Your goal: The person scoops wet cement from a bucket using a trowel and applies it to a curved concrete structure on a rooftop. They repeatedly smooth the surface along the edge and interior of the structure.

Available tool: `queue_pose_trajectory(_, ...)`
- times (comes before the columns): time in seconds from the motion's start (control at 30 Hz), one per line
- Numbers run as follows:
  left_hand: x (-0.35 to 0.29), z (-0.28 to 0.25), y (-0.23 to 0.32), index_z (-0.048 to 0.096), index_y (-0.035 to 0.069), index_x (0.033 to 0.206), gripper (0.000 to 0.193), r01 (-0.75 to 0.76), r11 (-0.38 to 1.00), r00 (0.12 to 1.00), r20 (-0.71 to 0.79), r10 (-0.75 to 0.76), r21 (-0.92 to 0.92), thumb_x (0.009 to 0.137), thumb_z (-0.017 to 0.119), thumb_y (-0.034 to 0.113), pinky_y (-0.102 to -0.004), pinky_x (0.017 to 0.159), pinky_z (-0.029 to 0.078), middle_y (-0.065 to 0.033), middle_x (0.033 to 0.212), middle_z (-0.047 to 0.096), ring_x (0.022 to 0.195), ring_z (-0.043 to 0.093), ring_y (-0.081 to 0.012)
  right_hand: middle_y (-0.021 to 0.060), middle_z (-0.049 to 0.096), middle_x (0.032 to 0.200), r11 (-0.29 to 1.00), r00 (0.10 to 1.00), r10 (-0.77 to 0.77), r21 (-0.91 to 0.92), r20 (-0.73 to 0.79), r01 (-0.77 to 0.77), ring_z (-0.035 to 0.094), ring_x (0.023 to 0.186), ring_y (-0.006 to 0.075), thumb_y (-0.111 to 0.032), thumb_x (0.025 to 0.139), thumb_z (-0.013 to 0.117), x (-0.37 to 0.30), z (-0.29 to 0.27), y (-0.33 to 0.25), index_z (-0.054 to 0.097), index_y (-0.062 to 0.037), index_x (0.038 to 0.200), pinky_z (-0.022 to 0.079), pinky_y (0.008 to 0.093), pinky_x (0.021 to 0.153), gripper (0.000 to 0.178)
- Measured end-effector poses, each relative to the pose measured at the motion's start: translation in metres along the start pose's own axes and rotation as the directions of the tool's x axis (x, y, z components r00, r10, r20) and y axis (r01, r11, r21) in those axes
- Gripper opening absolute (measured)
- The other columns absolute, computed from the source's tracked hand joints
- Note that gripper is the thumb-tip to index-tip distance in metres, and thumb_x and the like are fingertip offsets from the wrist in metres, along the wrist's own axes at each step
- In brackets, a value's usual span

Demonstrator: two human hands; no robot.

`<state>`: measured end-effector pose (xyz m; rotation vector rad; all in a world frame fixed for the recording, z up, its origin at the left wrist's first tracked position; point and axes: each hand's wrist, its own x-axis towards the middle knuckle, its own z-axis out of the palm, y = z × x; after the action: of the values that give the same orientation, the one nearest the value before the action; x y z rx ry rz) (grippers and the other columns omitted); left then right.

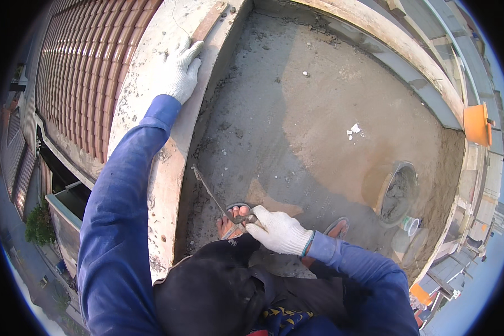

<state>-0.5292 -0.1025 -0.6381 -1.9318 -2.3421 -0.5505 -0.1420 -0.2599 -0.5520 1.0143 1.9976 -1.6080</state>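
My left hand (182, 70), in a white knit glove, lies on the pale top of the low wall (171, 145) with its fingers stretched out. Just beyond its fingertips is a narrow brown strip (210, 21) along the wall's edge. A thin string or wire (176, 18) runs off from near those fingers. Low in front of my body, my gloved right hand (280, 228) is closed round the handle of a trowel (214, 196). The trowel's thin blade appears nearly edge-on and points toward the wall's inner face. Part of its handle is hidden by the glove.
Rough grey mortar covers the floor (252, 112), with white crumbs (354, 131) on it. At the right stand a round tub of mortar (396, 193) and a small white cup (410, 225). An orange bucket (477, 124) sits by the far-right wall. Roof tiles (89, 61) slope outside the left wall.
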Motion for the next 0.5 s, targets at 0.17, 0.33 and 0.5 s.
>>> queue_pose_trajectory(0.17, 0.0, -0.006, 0.01, 0.068, 0.018, 0.154, 0.049, 0.017, 0.997, 1.0, -0.018, -0.018, -0.072, 0.105, 0.069, 0.023, -0.0483, 0.13, 0.037, -0.018, 0.166, 0.057, 0.154, 0.053, -0.036, 0.0162, 0.073, 0.084, 0.976, 0.97, 0.12, -0.156, -0.21, -0.154, 0.079, 0.085, 0.0347, -0.032, 0.106, 0.069, -0.12, -0.135, 0.009, 0.063, -0.0042, 0.128, 0.058, 0.0445, 0.073, 0.036)
queue_pose_trajectory(0.33, -0.011, -0.019, -0.008, 0.074, 0.01, 0.146, 0.045, 0.074, 0.987, 0.988, -0.123, -0.092, -0.145, 0.102, 0.076, 0.021, -0.0461, 0.123, 0.048, -0.0222, 0.155, 0.066, 0.145, 0.063, -0.0353, 0.0179, 0.072, 0.083, 0.947, 0.777, 0.286, 0.044, -0.561, -0.317, 0.073, 0.075, 0.0278, -0.017, 0.099, 0.068, -0.246, -0.185, 0.002, 0.068, 0.0047, 0.123, 0.056, 0.0402, 0.073, 0.033)
queue_pose_trajectory(0.5, 0.001, -0.027, 0.021, 0.077, 0.004, 0.139, 0.041, 0.185, 0.964, 0.981, -0.022, -0.193, -0.188, 0.104, 0.075, 0.025, -0.042, 0.12, 0.05, -0.0198, 0.142, 0.075, 0.138, 0.068, -0.0338, 0.013, 0.065, 0.074, 0.942, 0.337, 0.292, 0.207, -0.895, -0.265, 0.068, 0.067, 0.0263, -0.022, 0.101, 0.069, -0.312, -0.113, 0.115, 0.068, 0.0034, 0.122, 0.053, 0.0399, 0.067, 0.033)
